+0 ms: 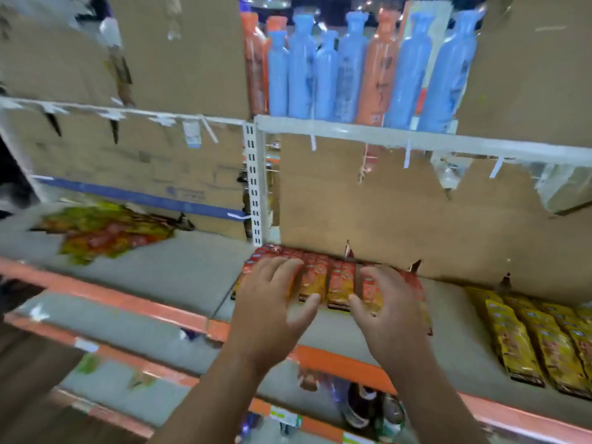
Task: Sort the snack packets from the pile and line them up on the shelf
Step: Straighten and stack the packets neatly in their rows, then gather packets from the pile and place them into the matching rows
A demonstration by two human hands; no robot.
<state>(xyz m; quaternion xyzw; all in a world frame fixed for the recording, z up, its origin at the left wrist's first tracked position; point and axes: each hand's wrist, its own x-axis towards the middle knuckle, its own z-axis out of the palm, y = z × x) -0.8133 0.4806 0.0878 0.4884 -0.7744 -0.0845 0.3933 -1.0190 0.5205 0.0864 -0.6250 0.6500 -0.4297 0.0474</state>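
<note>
Several red-and-orange snack packets [331, 278] lie side by side in a row on the grey shelf [192, 274], just right of the white upright. My left hand [275, 299] rests on the left packets with fingers spread. My right hand [389, 302] lies on the right end of the row, fingers slightly bent over the packets. A loose pile of green, yellow and red packets [102, 230] sits at the far left of the same shelf. A row of yellow packets [541, 338] lies at the right.
Brown cardboard [400, 219] backs the shelf. Blue and orange wrapped bottles [352, 68] stand on the upper shelf. An orange shelf edge [128, 302] runs along the front, with dark bottles [365, 408] on the shelf below.
</note>
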